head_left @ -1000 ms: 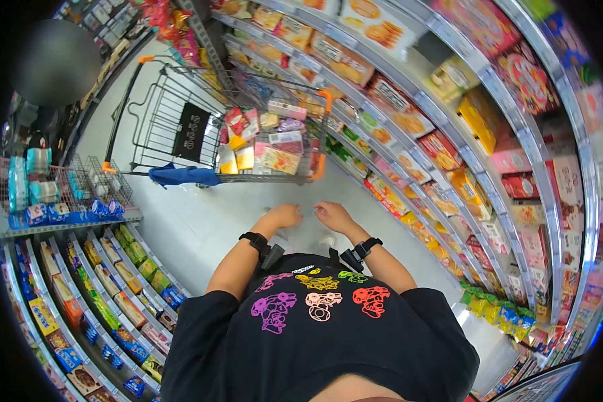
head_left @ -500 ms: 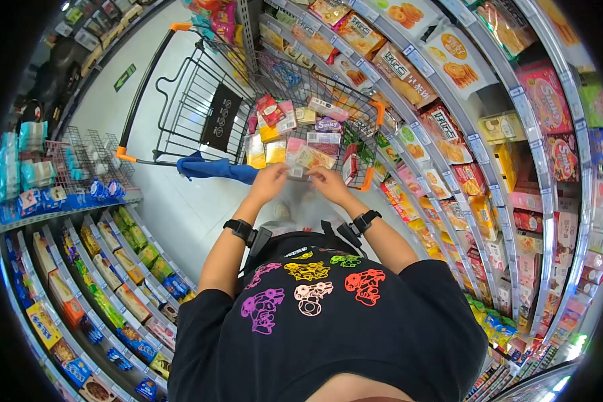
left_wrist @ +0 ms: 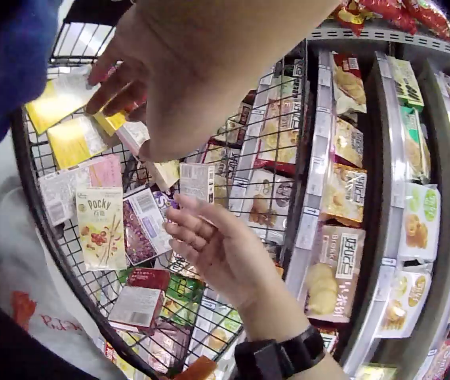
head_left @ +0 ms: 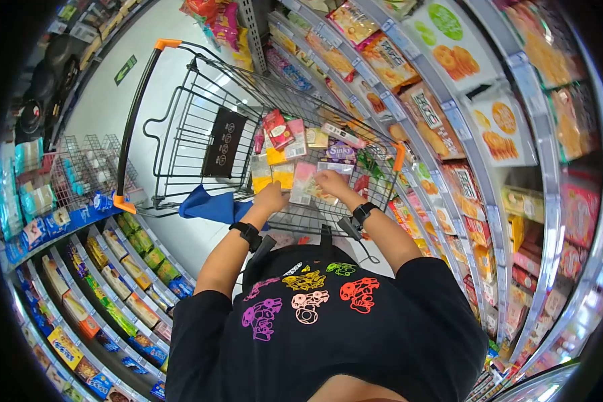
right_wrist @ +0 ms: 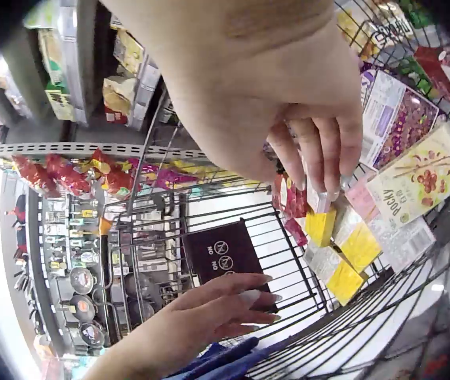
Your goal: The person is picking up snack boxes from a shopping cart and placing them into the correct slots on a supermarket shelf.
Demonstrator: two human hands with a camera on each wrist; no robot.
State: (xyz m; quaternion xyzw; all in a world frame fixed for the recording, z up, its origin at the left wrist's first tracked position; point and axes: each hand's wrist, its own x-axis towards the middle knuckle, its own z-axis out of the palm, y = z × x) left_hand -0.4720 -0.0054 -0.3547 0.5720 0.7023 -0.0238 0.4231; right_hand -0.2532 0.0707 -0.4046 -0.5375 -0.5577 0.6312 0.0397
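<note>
Pink snack box [head_left: 303, 182], flat, long axis running from the near end of the cart basket toward its far end, tilted a bit; sits in the near end on top of other pkgs. Right hand [head_left: 329, 182] over it w/ fingers curled down onto the pkgs, pinching a small pack edge per right wrist view [right_wrist: 318, 198]; which pack exactly, can't tell. Left hand [head_left: 270, 198] at the near-left edge of the basket, just beside the pink box; fingers straight and loose in right wrist view [right_wrist: 209, 305], holding nothing.

Around: Pocky box [left_wrist: 101, 228] lying flat, long axis along basket wall, near yellow packs [right_wrist: 350, 257]. Shopping cart [head_left: 181, 120] wire, orange corners. Blue cloth [head_left: 211, 204] hangs at near-left corner of cart. Snack shelves [head_left: 462, 134] right of cart, more shelves [head_left: 107, 281] on left.
</note>
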